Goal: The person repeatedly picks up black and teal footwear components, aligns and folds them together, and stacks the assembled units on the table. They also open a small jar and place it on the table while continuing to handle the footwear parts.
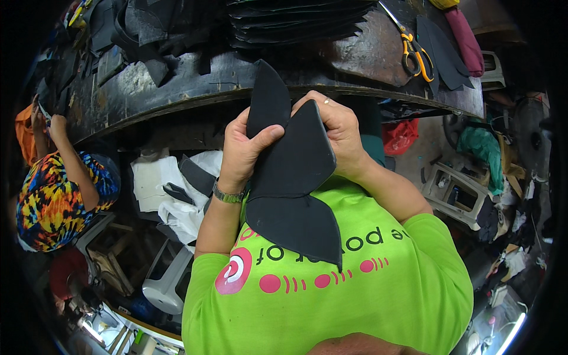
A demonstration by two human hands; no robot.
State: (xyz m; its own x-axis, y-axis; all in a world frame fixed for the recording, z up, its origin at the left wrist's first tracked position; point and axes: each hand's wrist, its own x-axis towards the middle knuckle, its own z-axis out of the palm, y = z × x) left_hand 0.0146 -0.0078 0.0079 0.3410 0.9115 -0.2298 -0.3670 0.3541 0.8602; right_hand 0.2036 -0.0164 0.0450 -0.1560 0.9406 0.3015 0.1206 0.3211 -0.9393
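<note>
Both my hands hold a black sewn fabric piece (288, 163) in front of my chest. It looks like several pointed, leaf-shaped panels joined by seams; one tip points up toward the table, another hangs down over my green shirt. My left hand (244, 148) is closed on its left edge, the thumb pressed flat on top near the notch between the two upper panels. My right hand (338, 127) grips the upper right panel from behind, and its fingertips are hidden by the fabric.
A dark worktable (195, 77) lies ahead, with stacked black fabric pieces (296, 23), black scraps (136, 29) and orange-handled scissors (418, 59). At left, another person (65, 183) works at the table. Plastic stools (455, 192) and white cloth (157, 180) are around me.
</note>
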